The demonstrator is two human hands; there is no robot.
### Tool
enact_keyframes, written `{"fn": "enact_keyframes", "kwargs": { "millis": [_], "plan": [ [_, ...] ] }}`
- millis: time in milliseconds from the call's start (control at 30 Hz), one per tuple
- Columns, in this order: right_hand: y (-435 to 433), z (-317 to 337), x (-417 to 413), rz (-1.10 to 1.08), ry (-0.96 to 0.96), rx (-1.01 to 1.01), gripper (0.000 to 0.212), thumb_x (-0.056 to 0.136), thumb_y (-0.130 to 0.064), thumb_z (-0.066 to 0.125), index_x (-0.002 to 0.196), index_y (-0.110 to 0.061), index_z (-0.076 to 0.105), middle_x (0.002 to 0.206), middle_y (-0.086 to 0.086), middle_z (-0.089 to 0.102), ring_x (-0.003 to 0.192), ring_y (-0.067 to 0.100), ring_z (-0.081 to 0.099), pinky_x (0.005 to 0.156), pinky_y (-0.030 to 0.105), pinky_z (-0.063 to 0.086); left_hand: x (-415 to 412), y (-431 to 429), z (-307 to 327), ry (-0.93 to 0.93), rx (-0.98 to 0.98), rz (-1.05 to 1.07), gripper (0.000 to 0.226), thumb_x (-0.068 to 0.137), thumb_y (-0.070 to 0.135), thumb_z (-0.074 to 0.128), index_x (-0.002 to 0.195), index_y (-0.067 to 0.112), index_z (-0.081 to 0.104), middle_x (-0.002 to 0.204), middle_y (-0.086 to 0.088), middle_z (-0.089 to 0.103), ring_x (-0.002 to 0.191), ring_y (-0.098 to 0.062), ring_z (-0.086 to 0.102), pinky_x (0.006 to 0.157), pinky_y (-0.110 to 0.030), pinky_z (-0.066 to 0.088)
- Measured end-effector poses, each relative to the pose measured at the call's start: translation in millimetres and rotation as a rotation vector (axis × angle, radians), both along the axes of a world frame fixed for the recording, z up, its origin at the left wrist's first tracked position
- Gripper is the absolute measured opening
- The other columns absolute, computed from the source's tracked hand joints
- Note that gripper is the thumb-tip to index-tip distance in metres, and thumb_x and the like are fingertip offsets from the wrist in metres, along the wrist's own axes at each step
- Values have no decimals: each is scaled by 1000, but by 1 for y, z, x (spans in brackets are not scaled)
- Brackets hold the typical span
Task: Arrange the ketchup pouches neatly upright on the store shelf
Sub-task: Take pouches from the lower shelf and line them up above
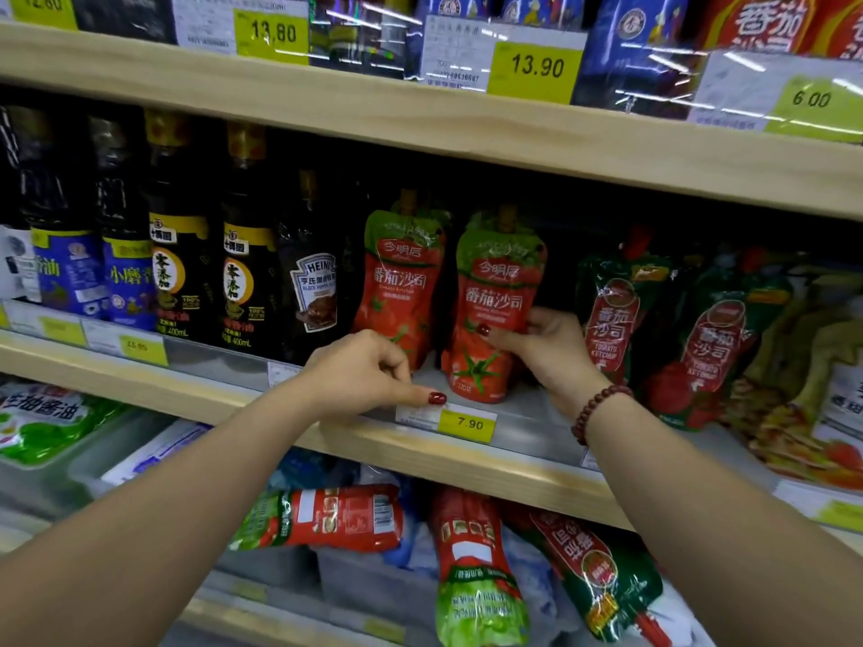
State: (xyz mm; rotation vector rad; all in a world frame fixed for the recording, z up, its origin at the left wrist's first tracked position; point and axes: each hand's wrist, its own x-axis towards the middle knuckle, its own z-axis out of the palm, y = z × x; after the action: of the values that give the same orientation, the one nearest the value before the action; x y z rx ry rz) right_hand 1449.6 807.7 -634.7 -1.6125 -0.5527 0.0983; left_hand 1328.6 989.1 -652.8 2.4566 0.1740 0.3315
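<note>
Pouch at frame centre stood upright because your right hand clamped it, while your left hand hovered loosely curled, empty.

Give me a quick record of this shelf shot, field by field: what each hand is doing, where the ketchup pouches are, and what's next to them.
right hand: grips the right red ketchup pouch, upright on the middle shelf
left hand: fingers curled, thumb at the price tag reading 7.90, holding nothing
left red ketchup pouch: upright, beside the held one
dark green ketchup pouches: to the right, leaning
Heinz bottle: left of the red pouches
lower shelf pouches: lying flat, not upright
</note>
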Motion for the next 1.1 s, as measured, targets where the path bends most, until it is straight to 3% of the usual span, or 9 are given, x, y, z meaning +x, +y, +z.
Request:
{"fn": "enact_keyframes", "kwargs": {
  "millis": [133,267,333,400,533,667,800,967,1100],
  "plan": [
    [-4,-7,7,46,22,-51,32,69,-5,77,91,-22,64,93,-5,68,84,3,65,67,16,52,1,0,-2,-5,44,33,45,50,74,65,55,29,63,43,21,53,47,6,48,56,-24,37],
    [-6,-11,10,88,22,-316,55,61,-7,83,108,-18,57,107,-3,65,98,14,62,88,32,49,2,0,-3,-10,62,45,50,49,76,64,57,27,63,43,19,51,48,3,48,55,-23,38],
    [-5,-14,10,70,5,-380,52,59,-9,84,100,-23,55,101,-7,62,90,9,60,81,26,49,3,0,-4,-18,66,44,50,51,75,65,58,26,63,42,19,50,47,4,48,54,-22,36],
    [-3,-13,11,61,-18,-384,49,58,-10,85,92,-28,54,94,-10,61,83,2,58,74,21,46,4,1,-5,-22,69,49,50,52,75,66,60,26,64,42,20,51,47,7,48,54,-22,35],
    [2,-13,13,38,-50,-428,53,58,-13,85,104,-19,60,100,-6,62,92,13,60,85,29,48,5,2,-6,-20,62,44,54,46,78,62,61,27,65,44,19,53,47,7,48,55,-22,38],
    [5,-13,14,44,-47,-420,47,58,-13,85,97,-21,62,106,-1,66,96,16,61,87,31,49,5,3,-7,-22,69,41,55,46,80,62,61,27,64,44,18,53,47,6,48,55,-22,39],
    [5,-14,15,42,-21,-421,53,58,-12,85,106,-15,62,110,2,66,99,17,62,91,34,50,6,3,-7,-28,72,35,50,50,76,65,60,27,64,44,19,53,47,7,48,54,-22,37],
    [5,-13,12,54,-6,-430,43,57,-13,86,90,-24,60,108,1,66,94,14,61,84,29,49,6,2,-6,-19,68,36,47,53,73,68,56,27,62,43,18,50,46,5,47,55,-23,37],
    [5,-13,8,43,-2,-435,53,58,-14,85,105,-16,61,112,2,65,93,14,60,85,29,48,5,2,-5,-19,68,33,46,54,71,69,58,25,64,42,19,50,45,5,46,54,-23,37]
  ]
}}
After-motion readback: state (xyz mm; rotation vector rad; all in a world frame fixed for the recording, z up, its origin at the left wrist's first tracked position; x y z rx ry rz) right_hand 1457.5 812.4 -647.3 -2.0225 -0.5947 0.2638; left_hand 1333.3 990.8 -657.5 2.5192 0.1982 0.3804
